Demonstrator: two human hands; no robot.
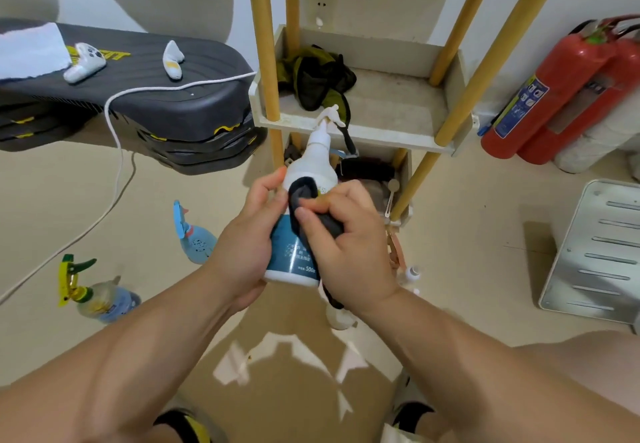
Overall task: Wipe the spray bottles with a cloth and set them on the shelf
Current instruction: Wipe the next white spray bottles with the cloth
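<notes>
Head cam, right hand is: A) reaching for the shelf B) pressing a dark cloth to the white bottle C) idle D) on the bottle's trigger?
B: the right hand grips the dark cloth against the white spray bottle, which the left hand holds by its body.

Storage corner: shelf, fire extinguishers.

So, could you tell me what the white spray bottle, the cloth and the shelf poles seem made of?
The white spray bottle: smooth, faintly glossy opaque plastic, with a teal printed label. The cloth: soft dark fabric, since it folds limply over the bottle; possibly microfibre. The shelf poles: matt yellowish wood by the look, though painted tubing is possible.
</notes>
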